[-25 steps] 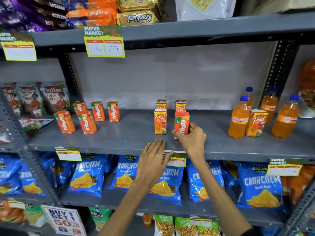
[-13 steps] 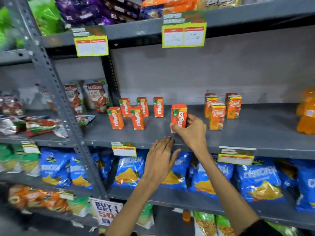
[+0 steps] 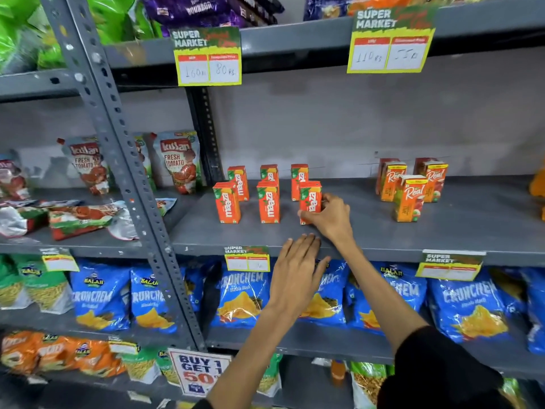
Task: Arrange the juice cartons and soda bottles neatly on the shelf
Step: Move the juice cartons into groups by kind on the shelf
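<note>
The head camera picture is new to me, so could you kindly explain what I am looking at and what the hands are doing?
There is no machine here: a person wears a camera on the head, looking forward and down at their own two bare hands before a grey store shelf. On it stand red Maaza cartons in two rows and, further right, orange Real cartons. The right hand has its grip closed on one Maaza carton at the right end of the front row. The left hand is open and empty, held flat by the shelf's front edge. Snack bags fill the shelf below.

Two bare forearms, black sleeve (image 3: 436,367) on the right arm, no rings or watch visible
</note>
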Tool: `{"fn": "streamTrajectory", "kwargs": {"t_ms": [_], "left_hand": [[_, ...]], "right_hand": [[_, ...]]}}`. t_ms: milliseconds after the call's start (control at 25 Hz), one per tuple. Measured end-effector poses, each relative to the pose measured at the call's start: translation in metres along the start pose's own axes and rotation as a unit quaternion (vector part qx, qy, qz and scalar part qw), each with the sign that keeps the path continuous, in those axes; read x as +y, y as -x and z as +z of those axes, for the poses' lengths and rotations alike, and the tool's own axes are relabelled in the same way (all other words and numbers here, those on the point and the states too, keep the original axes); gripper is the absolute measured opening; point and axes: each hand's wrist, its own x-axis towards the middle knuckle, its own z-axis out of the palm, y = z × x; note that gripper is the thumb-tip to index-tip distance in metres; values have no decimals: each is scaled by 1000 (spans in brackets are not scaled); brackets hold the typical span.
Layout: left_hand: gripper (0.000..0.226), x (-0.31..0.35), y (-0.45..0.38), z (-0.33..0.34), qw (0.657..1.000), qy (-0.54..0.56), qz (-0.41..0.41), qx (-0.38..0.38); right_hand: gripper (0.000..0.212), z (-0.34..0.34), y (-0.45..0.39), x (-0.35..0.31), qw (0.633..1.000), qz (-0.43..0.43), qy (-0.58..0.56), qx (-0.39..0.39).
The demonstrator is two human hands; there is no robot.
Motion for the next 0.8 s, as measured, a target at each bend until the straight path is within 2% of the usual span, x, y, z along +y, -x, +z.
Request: {"fn": "streamTrajectory", "kwargs": {"t_ms": [280,480,600,680,800], "left_hand": [[49,1,1,-2,1000,17,-9,-21],[60,6,3,-6,999,-12,-6,-35],[64,24,3,-8,998,-29,-22,-41],[60,62,-3,-2,999,-29,2,-31],[55,94,-11,4,1000,-14,-5,-24]], "right_hand": [[55,6,0,1,1000,2,-10,-9],[77,-11,11,12,998,21,-53,-7],[60,-40,32,32,996,-5,-82,35],[44,-86,48,58,994,-26,-77,71],[26,-134,58,88,991,-44,-65,106]]}}
